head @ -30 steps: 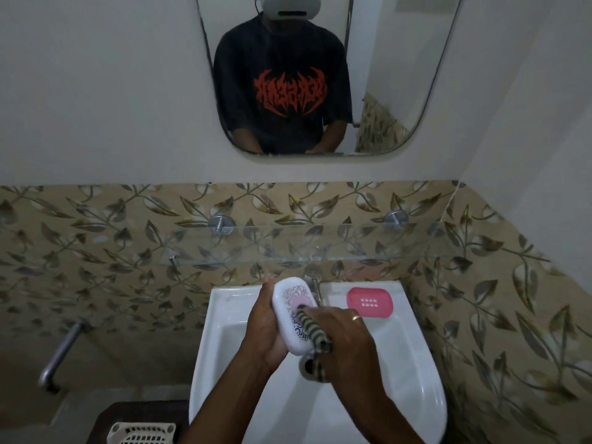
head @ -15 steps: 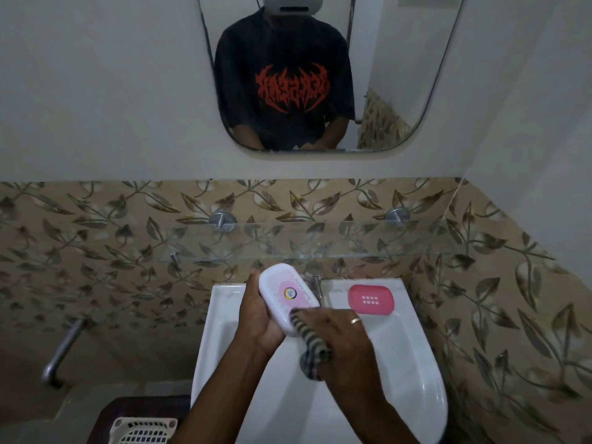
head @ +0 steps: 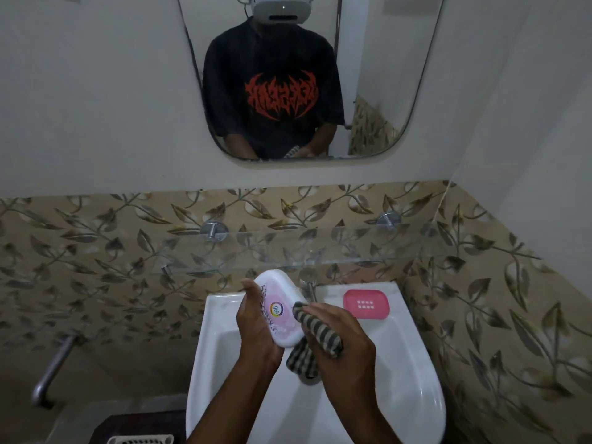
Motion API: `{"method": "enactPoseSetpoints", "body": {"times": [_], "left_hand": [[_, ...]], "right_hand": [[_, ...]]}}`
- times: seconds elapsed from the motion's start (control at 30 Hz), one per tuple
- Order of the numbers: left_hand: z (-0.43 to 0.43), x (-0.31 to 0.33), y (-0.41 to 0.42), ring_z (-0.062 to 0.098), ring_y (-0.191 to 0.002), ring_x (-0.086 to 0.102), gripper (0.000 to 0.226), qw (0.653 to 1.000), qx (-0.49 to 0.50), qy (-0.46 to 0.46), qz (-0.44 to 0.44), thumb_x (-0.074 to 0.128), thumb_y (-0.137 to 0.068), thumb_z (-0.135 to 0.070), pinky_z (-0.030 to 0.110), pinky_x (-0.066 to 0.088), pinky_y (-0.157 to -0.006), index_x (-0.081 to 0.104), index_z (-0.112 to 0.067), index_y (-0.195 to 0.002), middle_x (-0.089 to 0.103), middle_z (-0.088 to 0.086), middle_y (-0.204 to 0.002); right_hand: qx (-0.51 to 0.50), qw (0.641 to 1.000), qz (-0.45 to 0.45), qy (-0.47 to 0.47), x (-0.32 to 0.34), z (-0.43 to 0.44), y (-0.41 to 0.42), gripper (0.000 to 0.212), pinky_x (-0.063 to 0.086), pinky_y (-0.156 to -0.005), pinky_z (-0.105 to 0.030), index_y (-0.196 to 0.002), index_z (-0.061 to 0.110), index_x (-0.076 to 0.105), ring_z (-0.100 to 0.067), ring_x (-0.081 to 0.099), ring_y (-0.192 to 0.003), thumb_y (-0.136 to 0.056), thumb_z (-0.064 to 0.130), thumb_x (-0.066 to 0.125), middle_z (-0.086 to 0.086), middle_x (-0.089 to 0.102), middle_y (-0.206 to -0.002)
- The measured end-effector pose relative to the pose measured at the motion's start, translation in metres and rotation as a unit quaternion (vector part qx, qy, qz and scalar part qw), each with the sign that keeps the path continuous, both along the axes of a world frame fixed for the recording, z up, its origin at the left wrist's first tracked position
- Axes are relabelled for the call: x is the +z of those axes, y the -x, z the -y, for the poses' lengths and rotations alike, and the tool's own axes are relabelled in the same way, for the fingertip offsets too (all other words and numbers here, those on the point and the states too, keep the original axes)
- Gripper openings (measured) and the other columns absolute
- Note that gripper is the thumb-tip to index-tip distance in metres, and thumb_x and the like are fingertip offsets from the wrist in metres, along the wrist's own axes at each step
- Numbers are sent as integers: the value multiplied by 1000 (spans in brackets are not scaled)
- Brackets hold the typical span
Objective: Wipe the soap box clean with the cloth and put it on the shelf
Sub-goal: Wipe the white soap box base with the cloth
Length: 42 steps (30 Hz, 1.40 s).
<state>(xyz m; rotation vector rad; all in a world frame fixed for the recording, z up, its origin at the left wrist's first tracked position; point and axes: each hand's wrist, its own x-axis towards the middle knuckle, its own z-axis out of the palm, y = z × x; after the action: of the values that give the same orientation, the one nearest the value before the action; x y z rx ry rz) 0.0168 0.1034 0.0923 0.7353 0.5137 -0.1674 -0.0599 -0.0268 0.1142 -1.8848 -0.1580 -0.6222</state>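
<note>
Pressing striped cloth (head: 317, 333) to white, pink-labelled soap box (head: 281, 312).

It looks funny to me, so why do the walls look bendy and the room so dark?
Head view: the wide-angle lens bends the tile border and the edge of the mirror; the light is dim and soft, with no hard shadows; the glass shelf is see-through, so hard to spot; the soap box and cloth look sharp.
</note>
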Motion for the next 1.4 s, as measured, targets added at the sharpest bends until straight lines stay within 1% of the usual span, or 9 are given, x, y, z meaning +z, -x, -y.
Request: {"method": "enactPoseSetpoints", "body": {"times": [0.23, 0.37, 0.5, 0.7, 0.87, 0.97, 1.13, 1.3, 1.4], "left_hand": [[8, 2, 1, 35, -78, 69, 86, 995, -60, -78, -29, 47, -73, -80, 45, 57, -69, 67, -6, -112, 70, 22, -92], [9, 2, 1, 36, -78, 64, 88, 997, -69, -27, -21, 49, -71, -83, 50, 54, -79, 69, -7, -110, 66, 22, -90], [13, -1, 3, 34, -80, 61, 75, 996, -85, 20, -26, 45, -78, -78, 49, 49, -89, 68, -10, -99, 64, 19, -84], [22, 5, 9, 30, -90, 65, 71, 989, -145, 24, -12, 64, -74, -64, 45, 50, -84, 59, -8, -117, 71, 15, -94], [29, 3, 9, 27, -67, 74, 65, 989, -140, 40, -28, 24, -97, -60, 38, 57, -59, 59, -6, -104, 75, 16, -76], [20, 9, 0, 34, -84, 72, 82, 991, -114, 66, -18, 37, -83, -77, 46, 58, -78, 64, -5, -110, 72, 20, -94], [12, 20, -3, 28, -57, 68, 68, 998, -68, 1, 5, 38, -86, -73, 43, 54, -73, 59, -10, -97, 69, 15, -58], [13, 21, 1, 38, -99, 67, 91, 990, -138, 23, 10, 46, -74, -79, 52, 44, -102, 60, -4, -124, 70, 24, -107], [21, 19, 4, 33, -96, 68, 86, 984, -135, -100, 57, 43, -71, -80, 49, 50, -95, 66, -9, -113, 71, 18, -106]], "right_hand": [[16, 1000, -4, -4, -10, 2, 13, 38, 56, -83, -35, -115, 45, 64, -11, 64, -103, -80, 31, 71, 17, 64, -111], [26, 998, 38, 51, 2, 2, 16, 30, 55, -83, -29, -117, 60, 53, -6, 63, -101, -87, 54, 55, 28, 59, -113], [14, 995, 35, 94, 3, 8, 14, 42, 53, -86, -25, -121, 62, 49, -3, 61, -102, -85, 44, 64, 32, 57, -112], [13, 980, 19, 198, 27, 16, -13, 57, 45, -84, -11, -117, 37, 57, -2, 56, -94, -70, 17, 84, 15, 64, -104], [35, 958, 3, 285, 44, 16, -39, 39, 48, -84, -21, -108, 27, 67, -10, 62, -94, -72, 28, 82, 9, 68, -105], [60, 946, 8, 318, 40, 9, -30, 48, 49, -82, -21, -106, 28, 68, -14, 64, -95, -62, 24, 87, 8, 69, -107], [75, 951, 27, 300, 22, 10, -3, 32, 48, -90, -20, -109, 36, 66, -10, 59, -104, -79, 32, 76, 17, 64, -115], [49, 975, 6, 218, 42, 15, -13, 32, 42, -88, -12, -106, 27, 71, -2, 58, -98, -83, 41, 53, 12, 68, -107], [43, 980, -11, 195, 62, 21, -35, 27, 44, -84, -12, -102, 27, 70, 3, 56, -90, -83, 31, 53, 10, 69, -100]]}}
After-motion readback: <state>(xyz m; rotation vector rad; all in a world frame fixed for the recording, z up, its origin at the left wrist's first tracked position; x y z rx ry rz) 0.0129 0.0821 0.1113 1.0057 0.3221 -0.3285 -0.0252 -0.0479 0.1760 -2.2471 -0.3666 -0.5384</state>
